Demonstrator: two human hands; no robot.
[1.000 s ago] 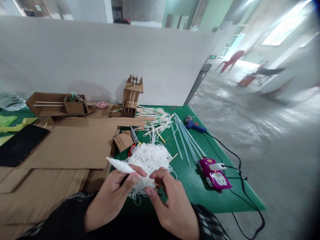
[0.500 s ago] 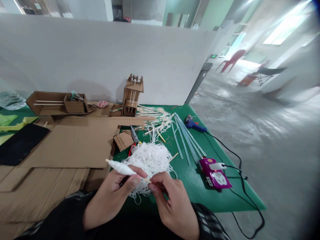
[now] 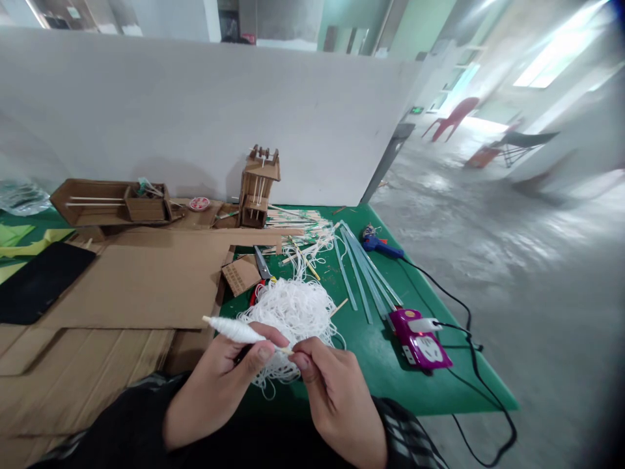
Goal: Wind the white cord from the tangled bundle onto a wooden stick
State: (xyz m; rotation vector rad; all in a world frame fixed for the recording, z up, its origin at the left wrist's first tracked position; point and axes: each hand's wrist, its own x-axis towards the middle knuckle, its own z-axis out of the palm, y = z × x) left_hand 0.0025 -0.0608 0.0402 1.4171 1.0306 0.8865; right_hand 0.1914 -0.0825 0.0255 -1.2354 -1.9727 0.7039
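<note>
My left hand (image 3: 217, 384) is closed round a thin wooden stick wound with white string (image 3: 235, 330), which points up and to the left. My right hand (image 3: 334, 397) pinches the stick's bare lower end, close to my left thumb. Just beyond both hands a loose tangle of white string (image 3: 291, 311) lies on the green table (image 3: 381, 365).
Flat cardboard sheets (image 3: 131, 280) cover the left. A small cardboard tower (image 3: 258, 189) and a cardboard boat (image 3: 112, 203) stand by the white partition. Glue sticks (image 3: 364, 270), a blue glue gun (image 3: 378, 244), a purple power strip (image 3: 420, 342) with black cable, and scissors (image 3: 262, 266) lie nearby.
My right hand has slid up the stick toward my left thumb and closed tighter on it. The wound stick has shifted slightly to the left.
</note>
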